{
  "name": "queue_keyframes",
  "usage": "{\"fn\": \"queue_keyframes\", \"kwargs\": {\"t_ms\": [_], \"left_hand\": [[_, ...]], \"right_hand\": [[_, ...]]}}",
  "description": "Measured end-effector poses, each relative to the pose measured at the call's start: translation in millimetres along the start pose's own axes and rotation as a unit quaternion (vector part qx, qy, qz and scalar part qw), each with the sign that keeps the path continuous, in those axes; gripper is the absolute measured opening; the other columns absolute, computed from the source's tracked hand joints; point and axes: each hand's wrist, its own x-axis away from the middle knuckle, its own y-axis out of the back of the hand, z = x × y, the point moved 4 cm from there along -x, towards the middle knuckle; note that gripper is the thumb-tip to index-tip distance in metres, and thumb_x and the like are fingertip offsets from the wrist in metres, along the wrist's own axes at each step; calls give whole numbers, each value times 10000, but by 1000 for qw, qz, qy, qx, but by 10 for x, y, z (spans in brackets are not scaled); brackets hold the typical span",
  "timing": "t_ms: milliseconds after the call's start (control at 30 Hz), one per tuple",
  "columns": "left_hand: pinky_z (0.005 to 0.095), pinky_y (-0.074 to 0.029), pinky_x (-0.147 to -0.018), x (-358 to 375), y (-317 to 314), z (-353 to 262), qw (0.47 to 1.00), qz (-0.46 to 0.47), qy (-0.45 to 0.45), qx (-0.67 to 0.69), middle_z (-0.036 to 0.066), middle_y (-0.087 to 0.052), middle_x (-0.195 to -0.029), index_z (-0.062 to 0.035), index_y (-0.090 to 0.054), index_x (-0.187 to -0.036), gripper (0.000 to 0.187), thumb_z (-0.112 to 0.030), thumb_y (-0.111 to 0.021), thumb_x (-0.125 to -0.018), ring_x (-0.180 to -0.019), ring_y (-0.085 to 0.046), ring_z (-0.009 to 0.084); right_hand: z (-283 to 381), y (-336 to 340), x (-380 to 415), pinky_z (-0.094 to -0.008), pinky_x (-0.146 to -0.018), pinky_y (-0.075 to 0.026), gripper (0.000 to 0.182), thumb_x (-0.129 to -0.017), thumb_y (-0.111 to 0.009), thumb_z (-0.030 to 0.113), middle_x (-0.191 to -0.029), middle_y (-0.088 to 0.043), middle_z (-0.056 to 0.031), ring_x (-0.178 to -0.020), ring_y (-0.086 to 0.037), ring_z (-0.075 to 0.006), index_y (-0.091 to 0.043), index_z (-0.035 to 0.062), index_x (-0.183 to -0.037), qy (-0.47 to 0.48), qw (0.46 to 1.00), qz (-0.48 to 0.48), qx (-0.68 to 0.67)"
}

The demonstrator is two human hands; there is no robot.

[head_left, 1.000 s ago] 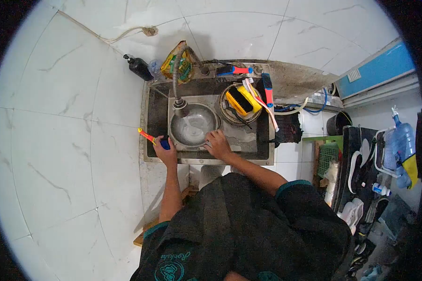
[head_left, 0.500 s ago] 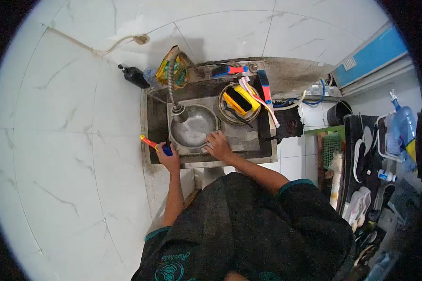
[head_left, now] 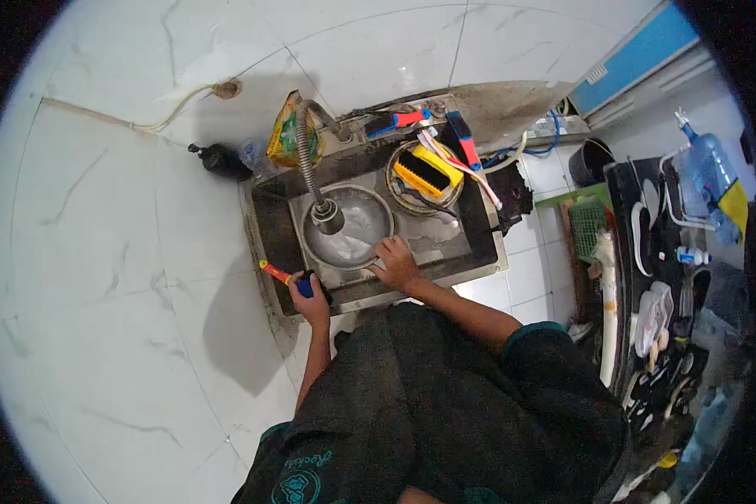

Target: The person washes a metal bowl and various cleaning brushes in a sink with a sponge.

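A round metal bowl [head_left: 344, 250] stands in the sink [head_left: 438, 244] under the hanging flexible faucet [head_left: 328, 215], with whitish wet streaks inside it. My right hand [head_left: 396, 262] is closed on the bowl's near right rim. At the sink's front left edge, my left hand [head_left: 312, 304] is wrapped around a brush [head_left: 275, 271]. Its red and yellow handle sticks out to the left, and a blue part with a dark edge shows by the fingers. The hand hides the rest of the brush. It is apart from the bowl.
Right of the bowl, a round container [head_left: 392, 186] carries a yellow brush [head_left: 422, 173] with black bristles. Two red and blue brushes lie on the back ledge beside a yellow-green packet [head_left: 283, 144]. A black bottle [head_left: 220, 160] stands left; a cluttered rack [head_left: 620, 277] is at right.
The whole view has tilted and shifted slightly. My left hand, with the brush, has dropped back a little from the bowl toward the sink's front edge. My right hand stays at the rim.
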Motion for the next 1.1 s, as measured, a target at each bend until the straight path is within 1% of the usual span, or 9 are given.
{"fn": "queue_keyframes", "kwargs": {"t_ms": [200, 300, 333, 433, 533, 633, 867, 967, 1100], "left_hand": [[320, -424, -804, -181, 15, -90, 998, 46, -17, 41, 72, -532, -979, -21, -534, -1061, 256, -181, -637, -890, -857, -518, 204], [316, -420, -807, -313, -18, 32, 998, 47, 0, 39, 67, -529, -968, -24, -536, -1058, 257, -201, -632, -898, -867, -514, 195], [316, -416, -812, -359, -29, 7, 996, 58, 7, 61, 67, -530, -962, -28, -538, -1059, 266, -218, -634, -900, -867, -512, 194], [333, -404, -892, -461, -71, 70, 995, 48, 12, 89, 83, -560, -1021, -10, -549, -1043, 268, -195, -660, -885, -959, -525, 220], [332, -400, -898, -502, -69, 68, 995, 55, 29, 80, 75, -558, -1010, -14, -552, -1036, 264, -189, -669, -877, -957, -522, 214], [344, -423, -862, -539, -118, 146, 993, 53, -22, 99, 89, -556, -1014, -26, -539, -1084, 313, -253, -643, -896, -932, -537, 225], [355, -428, -864, -613, -47, 182, 993, 50, 0, 108, 87, -558, -1009, -21, -542, -1069, 307, -245, -648, -888, -943, -537, 230], [352, -420, -876, -643, -56, 324, 994, 46, 1, 102, 88, -557, -1021, -19, -541, -1071, 307, -236, -651, -883, -955, -535, 227], [348, -414, -883, -670, 1, 243, 994, 34, 19, 98, 86, -561, -1017, -15, -543, -1072, 306, -224, -655, -878, -960, -536, 227]], "right_hand": [[115, -146, 279, -408, -748, -441, 340, -725, -768, 258, -862, -565, -126, -837, -559, -303, -561, 32, -871, -92, 992, -21, -86], [204, -19, 294, -359, -687, -450, 373, -774, -757, 330, -789, -596, -125, -743, -580, -230, -577, 9, -834, -383, 899, 0, -212], [58, -86, 357, -333, -642, -452, 429, -797, -734, 403, -767, -623, -128, -699, -571, -176, -612, -8, -825, -404, 897, -54, -171], [-406, 113, 416, -399, -733, -493, 555, -743, -724, 521, -811, -666, -174, -785, -650, -296, -662, -4, -911, -493, 854, -74, -150], [-330, 611, 209, -417, -739, -501, 551, -731, -737, 514, -857, -672, -199, -841, -657, -329, -672, -7, -898, -464, 885, -25, 24], [-379, 607, 206, -434, -726, -510, 559, -733, -721, 555, -856, -679, -182, -827, -664, -341, -687, 16, -878, -432, 898, 19, 84], [111, 436, -13, -431, -705, -508, 435, -706, -772, 442, -830, -668, -173, -793, -657, -331, -681, 41, -845, -345, 918, 167, 105], [313, 223, 12, -463, -721, -493, 411, -714, -763, 402, -857, -640, -179, -830, -622, -363, -641, 35, -852, -218, 962, 107, 122], [353, -44, 45, -447, -787, -471, 438, -737, -754, 341, -909, -600, -174, -895, -585, -353, -576, 21, -978, -157, 972, 124, 120]]}}
